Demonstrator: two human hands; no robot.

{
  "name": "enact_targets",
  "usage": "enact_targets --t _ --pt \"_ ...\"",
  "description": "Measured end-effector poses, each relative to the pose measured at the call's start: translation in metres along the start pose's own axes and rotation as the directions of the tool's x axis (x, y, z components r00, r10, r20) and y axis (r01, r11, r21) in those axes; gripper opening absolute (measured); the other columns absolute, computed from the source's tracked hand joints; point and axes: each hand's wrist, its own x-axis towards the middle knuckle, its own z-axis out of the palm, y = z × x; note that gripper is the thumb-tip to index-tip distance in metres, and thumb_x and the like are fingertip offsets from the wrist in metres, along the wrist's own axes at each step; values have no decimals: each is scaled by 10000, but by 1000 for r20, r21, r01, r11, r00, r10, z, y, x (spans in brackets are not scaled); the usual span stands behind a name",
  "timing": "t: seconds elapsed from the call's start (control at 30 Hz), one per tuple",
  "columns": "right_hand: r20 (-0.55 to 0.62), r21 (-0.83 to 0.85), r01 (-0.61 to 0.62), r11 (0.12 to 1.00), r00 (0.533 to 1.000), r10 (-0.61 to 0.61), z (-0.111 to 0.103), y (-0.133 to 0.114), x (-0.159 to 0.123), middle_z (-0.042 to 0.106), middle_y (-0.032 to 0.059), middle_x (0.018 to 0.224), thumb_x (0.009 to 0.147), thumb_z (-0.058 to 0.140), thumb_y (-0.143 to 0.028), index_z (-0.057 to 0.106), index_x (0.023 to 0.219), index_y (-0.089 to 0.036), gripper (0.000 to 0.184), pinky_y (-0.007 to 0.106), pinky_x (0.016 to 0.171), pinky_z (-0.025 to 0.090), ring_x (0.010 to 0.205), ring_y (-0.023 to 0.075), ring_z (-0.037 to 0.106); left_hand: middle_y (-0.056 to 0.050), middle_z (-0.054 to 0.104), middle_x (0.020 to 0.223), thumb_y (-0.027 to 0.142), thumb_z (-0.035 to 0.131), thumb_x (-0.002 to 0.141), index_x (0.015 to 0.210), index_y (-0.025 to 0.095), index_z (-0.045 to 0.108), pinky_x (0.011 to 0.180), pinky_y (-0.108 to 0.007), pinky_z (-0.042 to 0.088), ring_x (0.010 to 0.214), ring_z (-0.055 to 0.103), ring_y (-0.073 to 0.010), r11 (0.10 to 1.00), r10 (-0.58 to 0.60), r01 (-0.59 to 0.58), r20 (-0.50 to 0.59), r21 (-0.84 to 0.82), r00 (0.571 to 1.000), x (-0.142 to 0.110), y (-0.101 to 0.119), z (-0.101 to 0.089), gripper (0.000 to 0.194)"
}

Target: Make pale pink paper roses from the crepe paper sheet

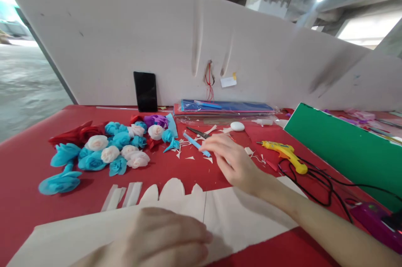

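Observation:
A cream sheet (248, 212) of paper or thin cloth lies across the front of the red table, with a dark line drawn on it. My left hand (166, 233) rests flat on this sheet, blurred, its fingers stretched to the right. Beyond the sheet my right hand (232, 160) reaches over the table, fingers loosely bent and thumb apart. Its fingertips are at the near end of a light blue pen (194, 143); contact is unclear. Dark scissor blades (197, 132) point left behind that hand, which hides their handles. Cream petal-shaped pieces (172, 188) and strips (132, 193) lie past the sheet.
Blue, white, red and purple fabric-like flowers (121, 138) cluster at left. A phone (145, 91) leans on the white partition. A yellow glue gun (284, 153), its black cord and a green board (342, 154) are at right. Wrapped coloured sheets (226, 107) lie behind cream scraps.

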Motion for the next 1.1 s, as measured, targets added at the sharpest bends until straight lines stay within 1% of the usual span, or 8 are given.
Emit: enact_targets --t 0.07,0.13,0.23,0.4,0.6,0.8,0.93,1.1 --pt "10 76 84 994 996 -85 -4 -28 -14 676 67 1061 897 363 -51 604 1079 -176 327 366 1010 442 1048 170 589 61 766 777 342 396 1016 894 241 628 679 -57 547 653 713 -46 977 -189 181 -58 -113 980 13 0 -7 281" --pt "55 137 91 986 994 -99 -7 -48 -25 685 59 1003 908 390 -78 603 1074 -179 288 320 942 483 976 160 605 77 754 750 390 477 978 847 253 633 574 -39 547 589 696 -46 920 -355 330 -94 -214 930 26 -1 -12 246" --pt "161 272 -100 957 985 57 -5 -61 -35 668 64 942 948 437 -145 631 1023 -161 209 258 815 499 877 149 615 80 738 740 393 531 949 855 257 649 507 -62 558 558 687 -59 837 -479 430 -75 -338 875 38 -3 -12 203" --pt "166 468 -397 789 917 363 1 -50 -39 568 -13 727 938 459 -195 627 846 -188 191 216 615 423 648 102 530 15 709 826 382 490 966 895 206 609 501 -128 571 563 677 -79 863 -442 436 35 -257 896 41 -20 -2 224" --pt "250 579 -577 576 798 549 10 -26 -55 475 -59 618 951 420 -263 587 967 -172 190 186 440 330 451 59 400 -26 722 884 279 544 908 914 234 704 704 -324 562 820 659 -211 925 -377 376 229 49 898 26 -56 13 167" --pt "344 631 -648 427 727 594 31 -7 -72 491 -74 605 927 460 -250 582 989 -181 153 156 398 341 392 40 390 -19 711 903 240 522 916 947 239 704 916 -438 444 858 610 -211 943 -319 264 331 201 888 8 -66 27 185" --pt "353 653 -645 396 722 595 36 -1 -73 489 -78 611 930 456 -263 579 999 -186 161 156 394 361 379 39 393 20 719 918 215 530 922 885 258 700 1035 -445 348 885 617 -180 953 -286 223 367 206 885 6 -69 28 179" --pt "356 647 -645 406 726 588 37 2 -76 492 -73 615 921 476 -261 592 1013 -180 169 150 395 363 385 35 389 19 712 912 238 554 911 895 256 688 994 -432 372 862 609 -182 956 -275 210 368 206 889 7 -71 29 136"
